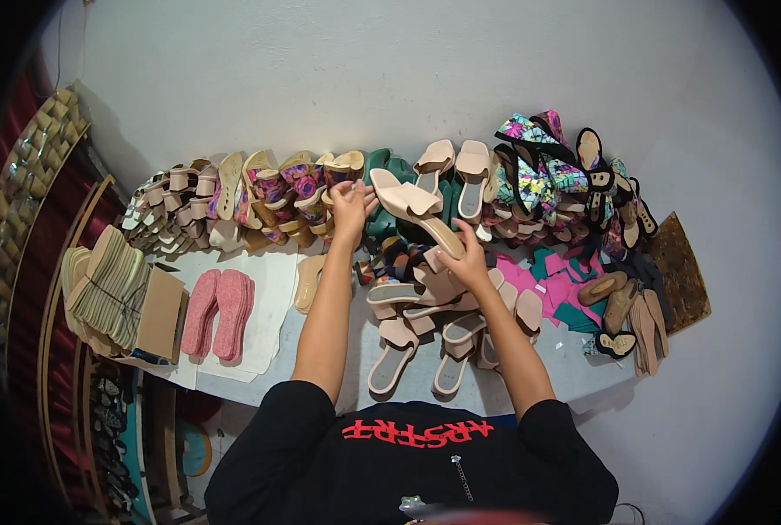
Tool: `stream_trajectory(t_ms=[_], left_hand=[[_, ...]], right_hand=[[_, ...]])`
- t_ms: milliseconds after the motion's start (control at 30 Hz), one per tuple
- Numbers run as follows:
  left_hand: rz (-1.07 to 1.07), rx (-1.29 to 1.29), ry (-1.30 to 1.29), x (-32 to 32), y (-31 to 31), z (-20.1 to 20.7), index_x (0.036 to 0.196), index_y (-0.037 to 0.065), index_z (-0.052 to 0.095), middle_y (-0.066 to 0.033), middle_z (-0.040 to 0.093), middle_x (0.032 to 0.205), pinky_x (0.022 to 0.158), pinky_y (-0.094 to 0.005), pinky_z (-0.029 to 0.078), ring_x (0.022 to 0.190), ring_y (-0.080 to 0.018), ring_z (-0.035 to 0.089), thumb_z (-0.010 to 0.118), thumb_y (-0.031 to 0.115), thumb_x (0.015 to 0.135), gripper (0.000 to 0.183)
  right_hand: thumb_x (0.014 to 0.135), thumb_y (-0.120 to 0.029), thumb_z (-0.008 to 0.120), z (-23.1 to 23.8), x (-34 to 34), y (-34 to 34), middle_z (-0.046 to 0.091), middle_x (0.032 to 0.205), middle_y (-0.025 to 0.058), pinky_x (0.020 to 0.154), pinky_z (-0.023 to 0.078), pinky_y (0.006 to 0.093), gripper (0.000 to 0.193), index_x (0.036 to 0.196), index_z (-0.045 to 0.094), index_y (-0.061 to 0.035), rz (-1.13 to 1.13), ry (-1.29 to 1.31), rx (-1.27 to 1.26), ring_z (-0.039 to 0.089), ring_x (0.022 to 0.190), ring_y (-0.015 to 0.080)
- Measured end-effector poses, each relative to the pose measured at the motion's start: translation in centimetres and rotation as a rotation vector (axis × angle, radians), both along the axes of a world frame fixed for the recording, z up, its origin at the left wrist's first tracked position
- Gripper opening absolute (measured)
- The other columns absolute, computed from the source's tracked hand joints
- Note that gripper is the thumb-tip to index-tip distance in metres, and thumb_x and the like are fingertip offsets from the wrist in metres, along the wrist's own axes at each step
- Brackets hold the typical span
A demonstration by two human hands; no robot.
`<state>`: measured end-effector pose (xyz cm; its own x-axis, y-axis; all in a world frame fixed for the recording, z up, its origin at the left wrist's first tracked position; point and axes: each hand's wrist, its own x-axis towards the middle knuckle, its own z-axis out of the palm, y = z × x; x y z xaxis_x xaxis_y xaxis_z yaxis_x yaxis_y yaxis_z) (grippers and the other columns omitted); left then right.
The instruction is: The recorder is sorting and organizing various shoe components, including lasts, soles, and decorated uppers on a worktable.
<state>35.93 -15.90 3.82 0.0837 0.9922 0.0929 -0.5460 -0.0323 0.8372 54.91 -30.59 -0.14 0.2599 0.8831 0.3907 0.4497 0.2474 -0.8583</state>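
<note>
A beige slide sandal (pixel 392 189) with a wide strap is held up over the middle of the table, sloping down to the right. My right hand (pixel 467 261) is closed on its lower end, where a second beige sole may overlap it. Beside the upper end is my left hand (pixel 352 210), fingers stretched and apart; I see no grip on the sandal. Below the hands lies a jumbled pile of beige slide sandals (pixel 393 367) with grey insoles. Two more beige sandals (pixel 472 157) stand upright behind, against green footwear (pixel 388 166).
Floral wedge sandals (pixel 303 179) line the wall, with a bright patterned stack (pixel 530 175) at right. Pink soles (pixel 219 315) and tied sole blanks (pixel 110 284) lie left. Pink and green scraps (pixel 565 284) and a brown board (pixel 681 276) are right. Shelves stand at far left.
</note>
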Motion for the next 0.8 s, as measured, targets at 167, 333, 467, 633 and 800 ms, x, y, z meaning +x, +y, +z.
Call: stream_trajectory(t_ms=[167, 333, 467, 633, 800], left_hand=[[-0.322, 0.037, 0.273, 0.1, -1.8, -1.5, 0.128, 0.009, 0.028, -0.0076, 0.035, 0.138, 0.098, -0.0413, 0.034, 0.124, -0.0213, 0.037, 0.057, 0.026, 0.086, 0.054], [-0.500, 0.344, 0.491, 1.0, -0.4, -2.7, 0.134, 0.007, 0.034, -0.0102, 0.033, 0.139, 0.105, -0.0333, 0.024, 0.131, -0.0227, 0.027, 0.054, -0.008, 0.070, 0.069], [-0.346, 0.515, 0.592, 1.7, 2.7, -3.3, 0.134, 0.006, 0.032, -0.0131, 0.040, 0.132, 0.099, -0.0310, 0.032, 0.123, -0.0214, 0.039, 0.058, -0.002, 0.075, 0.065], [-0.217, 0.425, 0.623, 4.4, 5.7, -4.1, 0.133, 0.011, 0.035, -0.0175, 0.050, 0.121, 0.087, -0.0311, 0.043, 0.107, -0.0226, 0.053, 0.056, 0.006, 0.081, 0.056], [-0.294, 0.420, 0.775, 3.4, 8.9, -5.7, 0.129, 0.006, 0.041, -0.0130, 0.052, 0.120, 0.090, -0.0300, 0.040, 0.107, -0.0170, 0.049, 0.065, 0.003, 0.075, 0.059]], right_hand=[[0.076, -0.025, 0.062, -0.9, -3.5, 4.3, 0.053, 0.098, 0.0201, 0.080, 0.042, 0.0401, 0.048, 0.118, 0.048, -0.0058, -0.206, -0.149, 0.191, 0.053, 0.090, 0.0359], [0.080, -0.035, 0.059, 1.0, -6.1, 10.6, 0.045, 0.108, 0.0265, 0.086, 0.039, 0.0425, 0.060, 0.124, 0.037, 0.0007, -0.364, -0.089, 0.042, 0.049, 0.098, 0.0415], [0.080, -0.032, 0.060, 3.5, -8.4, 13.3, 0.043, 0.109, 0.0259, 0.086, 0.040, 0.0436, 0.061, 0.124, 0.035, 0.0017, -0.428, -0.160, -0.107, 0.046, 0.103, 0.0409], [0.080, -0.025, 0.061, 2.2, -7.0, 16.0, 0.039, 0.115, 0.0259, 0.088, 0.039, 0.0449, 0.059, 0.125, 0.032, 0.0018, -0.535, -0.337, -0.134, 0.041, 0.106, 0.0432], [0.076, -0.018, 0.061, 2.1, -6.5, 15.3, 0.036, 0.120, 0.0259, 0.089, 0.035, 0.0487, 0.056, 0.124, 0.038, -0.0026, -0.277, -0.462, -0.172, 0.038, 0.109, 0.0419]])
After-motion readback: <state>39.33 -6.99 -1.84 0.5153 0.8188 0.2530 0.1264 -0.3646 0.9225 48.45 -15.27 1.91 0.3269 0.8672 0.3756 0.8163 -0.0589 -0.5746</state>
